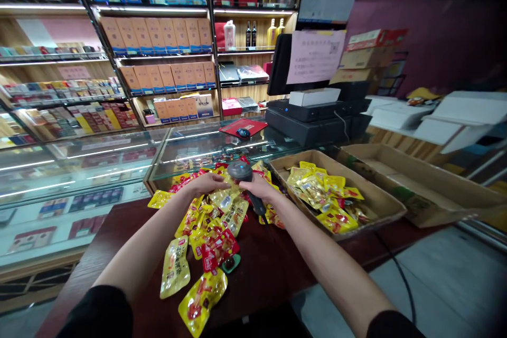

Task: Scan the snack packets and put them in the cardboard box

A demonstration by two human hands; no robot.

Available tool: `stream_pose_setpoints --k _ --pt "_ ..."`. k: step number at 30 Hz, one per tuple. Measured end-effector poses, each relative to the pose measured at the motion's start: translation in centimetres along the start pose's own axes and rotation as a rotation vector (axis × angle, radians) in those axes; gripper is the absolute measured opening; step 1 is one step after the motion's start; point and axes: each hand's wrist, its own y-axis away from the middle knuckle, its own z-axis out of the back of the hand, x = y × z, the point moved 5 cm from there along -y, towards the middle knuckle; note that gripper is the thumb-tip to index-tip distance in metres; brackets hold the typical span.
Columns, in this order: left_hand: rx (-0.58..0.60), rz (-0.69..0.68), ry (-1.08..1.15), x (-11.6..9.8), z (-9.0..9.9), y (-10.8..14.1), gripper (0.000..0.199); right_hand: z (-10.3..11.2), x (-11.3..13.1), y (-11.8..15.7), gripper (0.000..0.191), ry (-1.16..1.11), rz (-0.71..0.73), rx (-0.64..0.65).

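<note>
A dark grey handheld barcode scanner (pixel 240 170), a small blue light on its top, is gripped by my right hand (pixel 257 187). Its handle and cable slant down toward me. To its left, my left hand (pixel 208 183) is low over the pile, fingers reaching toward the scanner; their undersides are hidden. Beneath both hands spreads a heap of yellow and red snack packets (pixel 214 222). Nearer to me lie a pale gold packet (pixel 175 268), a yellow packet (pixel 203 301), a red packet (pixel 219 250) and a small green-edged item (pixel 231 263).
At right, a cardboard tray (pixel 380 200) holds more packets, beside another cardboard tray (pixel 447 198). A monitor (pixel 282 66) stands behind, near a mouse (pixel 243 132) on a red mat (pixel 257 126). Glass display cases (pixel 114 161) extend left; a black cable (pixel 404 274) hangs at right.
</note>
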Motion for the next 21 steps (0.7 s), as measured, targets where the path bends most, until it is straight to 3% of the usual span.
stream_pose_setpoints --k 4,7,12,16,21 --pt "-0.013 0.039 -0.060 -0.6 -0.1 -1.5 0.031 0.0 0.0 0.5 0.013 -0.008 -0.032 -0.065" --pt "-0.081 0.020 0.043 -0.8 0.2 -2.9 0.038 0.1 -0.3 1.4 0.011 -0.105 -0.102 -0.148" --pt "-0.202 -0.011 0.196 -1.2 1.0 -4.0 0.043 -2.1 -0.9 3.8 0.016 -0.279 -0.237 -0.043" --pt "-0.235 -0.006 0.234 -1.4 1.2 -4.4 0.040 -3.3 -2.0 5.4 0.007 -0.165 -0.266 -0.096" --pt "-0.254 0.003 0.248 -1.2 1.4 -4.6 0.042 -4.3 -2.7 6.6 0.016 -0.095 -0.237 -0.139"
